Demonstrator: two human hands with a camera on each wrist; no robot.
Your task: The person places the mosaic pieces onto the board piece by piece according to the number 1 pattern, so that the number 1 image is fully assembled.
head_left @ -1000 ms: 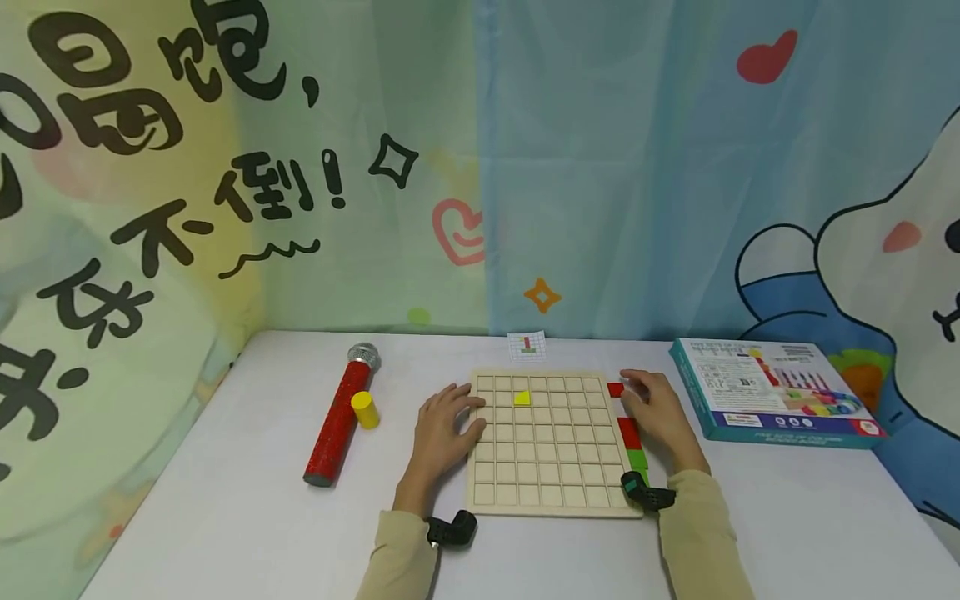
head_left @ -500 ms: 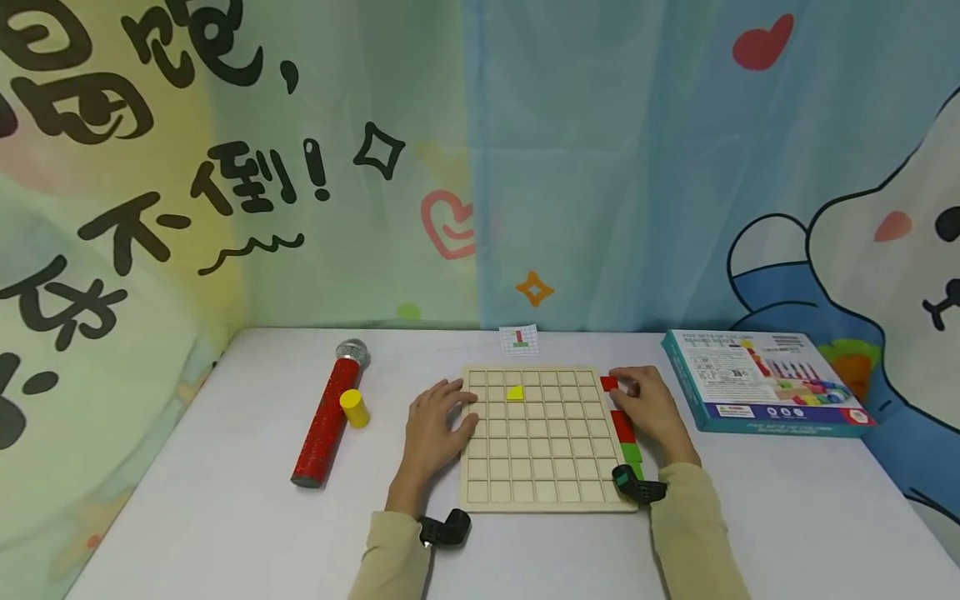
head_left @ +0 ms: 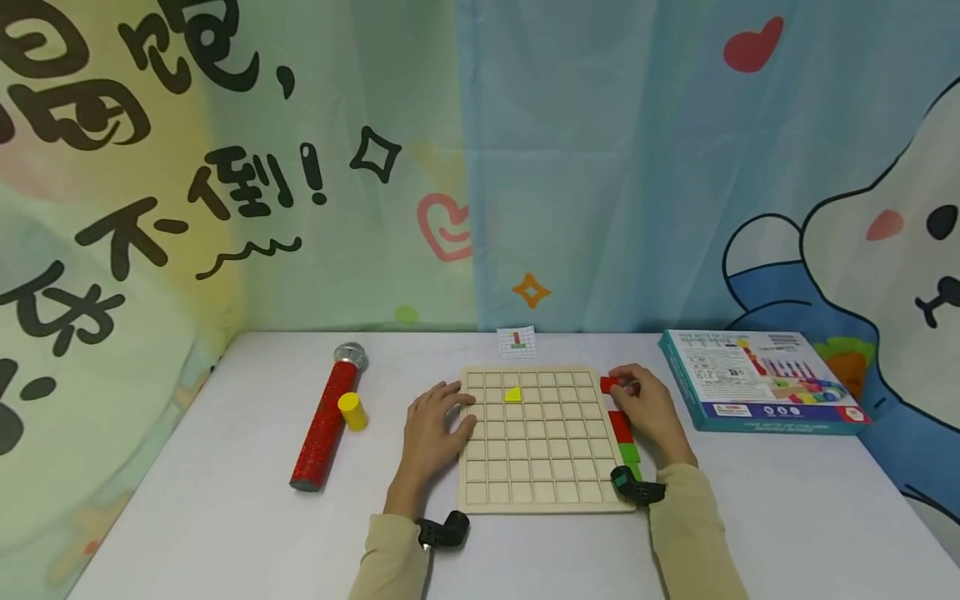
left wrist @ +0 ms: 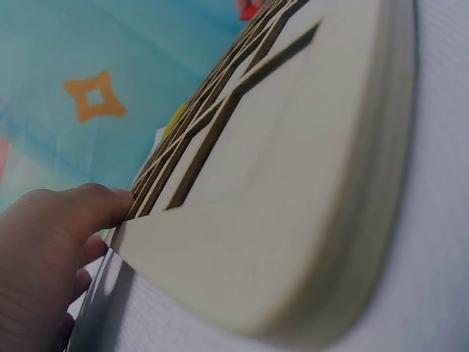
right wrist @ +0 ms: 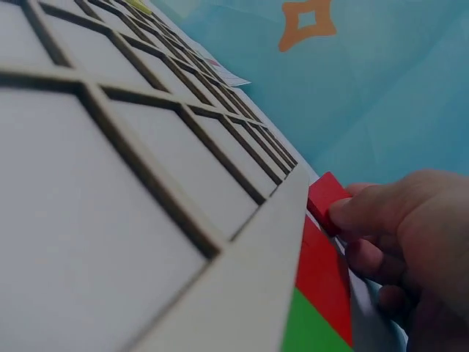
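Item: small red wooden block (head_left: 609, 384), pinched in the right hand's (head_left: 649, 410) fingertips just off the far right corner of the pale wooden grid board (head_left: 536, 492); a second ago the hand lay flat beside it. The block now appears gripped for lifting.
Left hand (head_left: 432, 427): relaxed, fingers resting on the board's left edge, unchanged.
Yellow wedge piece (head_left: 513, 394): seated in a far cell, unmoved.
Red and green blocks (head_left: 624, 437): along the right edge.
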